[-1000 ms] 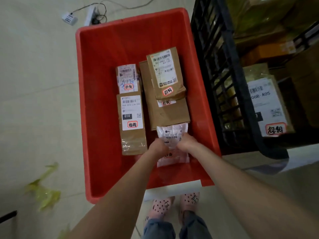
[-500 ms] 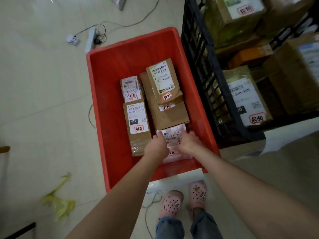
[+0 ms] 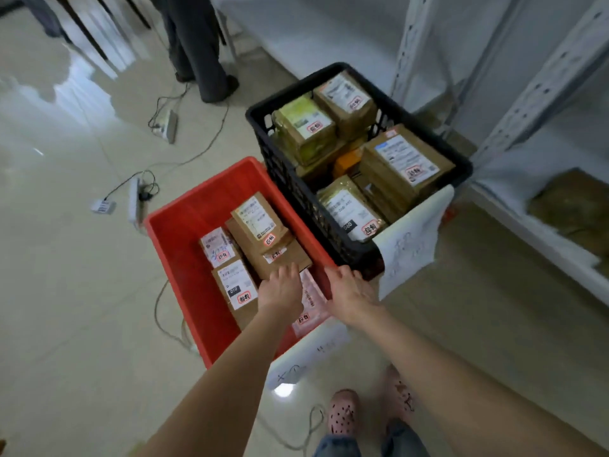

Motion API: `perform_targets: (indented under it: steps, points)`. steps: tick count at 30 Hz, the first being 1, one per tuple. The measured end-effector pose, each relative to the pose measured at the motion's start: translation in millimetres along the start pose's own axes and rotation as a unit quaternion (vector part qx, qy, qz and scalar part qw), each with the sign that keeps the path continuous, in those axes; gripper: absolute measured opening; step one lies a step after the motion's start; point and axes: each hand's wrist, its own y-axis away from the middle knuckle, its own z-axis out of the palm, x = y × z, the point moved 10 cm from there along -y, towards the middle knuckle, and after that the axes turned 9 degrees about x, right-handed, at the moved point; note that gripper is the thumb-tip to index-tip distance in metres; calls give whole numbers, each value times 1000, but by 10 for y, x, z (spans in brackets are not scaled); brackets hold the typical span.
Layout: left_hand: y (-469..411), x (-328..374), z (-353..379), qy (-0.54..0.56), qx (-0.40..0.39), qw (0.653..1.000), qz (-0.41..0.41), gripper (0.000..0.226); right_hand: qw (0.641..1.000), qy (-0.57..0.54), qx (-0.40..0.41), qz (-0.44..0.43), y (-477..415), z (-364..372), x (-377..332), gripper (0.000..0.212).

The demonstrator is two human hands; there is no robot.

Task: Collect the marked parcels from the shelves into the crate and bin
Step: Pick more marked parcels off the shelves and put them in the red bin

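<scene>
R hand point(image 3: 349, 288) has let go of white poly parcel point(image 3: 311, 301), now spread over red bin's point(image 3: 178, 239) right rim by black crate point(image 3: 296, 196); L hand point(image 3: 280, 288) flattened, fingers straight.

Left hand point(image 3: 280, 291) and right hand point(image 3: 351, 291) hang over the near end of the bin point(image 3: 176, 252), which stands on the floor point(image 3: 82, 258). Under the left fingers point(image 3: 287, 270) lies a flat parcel point(image 3: 309, 303). Stacked boxes point(image 3: 263, 239) sit just beyond them, two more boxes point(image 3: 235, 285) to their left. The right fingers point(image 3: 341, 271) are at the bin's right rim. The crate point(image 3: 286, 183), full of parcels, stands just beyond and to the right of them, with shelves point(image 3: 540, 94) farther right.
</scene>
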Motion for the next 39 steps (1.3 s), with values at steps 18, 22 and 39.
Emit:
perform_targets:
  steps: [18, 22, 39]
  points:
    - [1065, 4079, -688, -57, 55, 942, 326, 74, 939, -88, 135, 303, 2363, -1002, 3537, 64]
    - [1476, 5004, -588, -87, 57, 924, 369, 80, 922, -111, 160, 335, 2940, -998, 4327, 62]
    - [2071, 7892, 156, -118, 38, 877, 465, 81, 854, -154, 204, 453, 4021, -797, 7038, 66]
